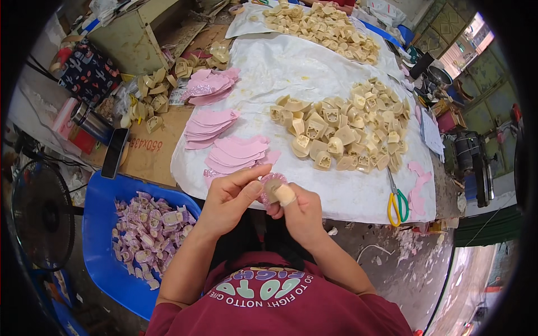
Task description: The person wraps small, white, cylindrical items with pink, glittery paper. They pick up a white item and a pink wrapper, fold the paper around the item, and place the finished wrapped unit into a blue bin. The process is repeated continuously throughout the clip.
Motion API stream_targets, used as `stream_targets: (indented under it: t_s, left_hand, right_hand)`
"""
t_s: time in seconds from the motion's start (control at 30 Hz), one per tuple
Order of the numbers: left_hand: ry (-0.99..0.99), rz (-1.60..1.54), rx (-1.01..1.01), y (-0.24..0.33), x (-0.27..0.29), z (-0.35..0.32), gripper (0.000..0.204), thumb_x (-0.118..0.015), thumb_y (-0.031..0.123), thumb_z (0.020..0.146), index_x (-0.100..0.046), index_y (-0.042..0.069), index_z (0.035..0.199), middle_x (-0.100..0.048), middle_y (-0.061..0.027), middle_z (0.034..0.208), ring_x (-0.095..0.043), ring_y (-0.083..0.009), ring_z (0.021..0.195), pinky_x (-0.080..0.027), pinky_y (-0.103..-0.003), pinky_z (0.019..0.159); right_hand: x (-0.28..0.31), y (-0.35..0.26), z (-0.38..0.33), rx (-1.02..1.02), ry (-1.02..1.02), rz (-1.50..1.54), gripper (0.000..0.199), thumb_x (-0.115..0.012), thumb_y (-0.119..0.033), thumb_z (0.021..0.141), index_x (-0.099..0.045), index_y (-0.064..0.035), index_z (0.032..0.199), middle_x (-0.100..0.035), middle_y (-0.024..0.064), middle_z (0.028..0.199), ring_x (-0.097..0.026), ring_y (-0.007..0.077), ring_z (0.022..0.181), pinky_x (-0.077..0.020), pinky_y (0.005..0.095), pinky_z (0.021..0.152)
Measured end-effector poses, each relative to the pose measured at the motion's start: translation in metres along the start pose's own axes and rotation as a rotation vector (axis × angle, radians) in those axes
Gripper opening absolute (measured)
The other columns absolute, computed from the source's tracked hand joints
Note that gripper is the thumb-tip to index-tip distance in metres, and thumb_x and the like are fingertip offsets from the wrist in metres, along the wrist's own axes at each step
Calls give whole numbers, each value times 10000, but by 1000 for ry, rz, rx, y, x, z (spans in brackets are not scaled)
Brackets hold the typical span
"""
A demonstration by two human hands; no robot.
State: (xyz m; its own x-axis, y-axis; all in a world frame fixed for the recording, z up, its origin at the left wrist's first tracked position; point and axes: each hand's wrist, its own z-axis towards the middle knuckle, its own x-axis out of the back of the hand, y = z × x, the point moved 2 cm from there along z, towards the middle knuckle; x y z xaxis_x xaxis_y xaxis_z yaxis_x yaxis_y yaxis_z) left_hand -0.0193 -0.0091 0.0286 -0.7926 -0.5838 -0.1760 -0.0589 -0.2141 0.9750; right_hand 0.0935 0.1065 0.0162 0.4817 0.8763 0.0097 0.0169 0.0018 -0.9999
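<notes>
At the table's near edge, both hands are closed on one small beige moulded piece (272,189), shaped like a shoe heel. A glittery pink strip (273,177) curves around its far side. My left hand (232,199) pinches the strip with thumb and fingertips. My right hand (305,215) grips the piece from the other side, its thumb capped by a pale wrap (285,195). Just beyond my hands lie fanned stacks of pink cut pieces (238,152), some glittery. A wide heap of beige moulded pieces (347,131) spreads to the right on the white cloth (246,73).
Green-and-yellow-handled scissors (398,207) lie at the table's near right edge beside pink scraps (418,187). Low on the left, a blue tub (95,224) holds many pink-covered pieces (151,229). A phone (115,154), a flask (91,121) and a fan (47,218) are also left.
</notes>
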Motion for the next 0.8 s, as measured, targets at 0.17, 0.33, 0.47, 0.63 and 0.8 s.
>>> stream_targets:
  t_s: [0.17,0.33,0.47,0.63,0.8]
  left_hand:
    - [35,446,-69,6,-9,-6,304,-536,21,930,-590,-34,1224,-623,-43,963,-563,-97,857,-445,-218,757]
    - [130,262,-104,-7,-17,-3,295,-590,30,891,-611,-14,1182,-610,-75,808,-600,-170,761,-473,-256,714]
    - [77,292,-255,8,-23,1,321,-649,38,854,-611,-3,1170,-639,-77,873,-610,-165,798,-481,-268,744]
    - [-134,422,-223,8,4,5,235,-731,70,795,-622,2,991,-650,-61,868,-603,-130,786,-482,-265,727]
    - [-91,303,-145,6,0,0,202,-743,83,784,-611,-4,910,-645,-52,821,-592,-109,741,-479,-263,688]
  right_hand:
    - [-3,3,-6,172,65,-190,344,-477,-299,992,-621,-21,848,-587,22,605,-543,80,524,-454,208,515]
    - [9,11,8,-292,-94,366,390,-516,-327,961,-606,-9,754,-558,32,553,-494,95,416,-421,231,417]
    - [14,-1,12,-475,-254,663,483,-511,-410,949,-602,-6,700,-537,50,503,-458,108,344,-421,235,369]
    - [28,0,16,-220,-131,393,304,-567,-253,936,-639,34,865,-649,97,747,-598,123,567,-525,248,568]
    - [18,-26,7,121,-49,280,196,-611,-32,878,-637,25,1064,-664,69,964,-623,112,865,-509,257,774]
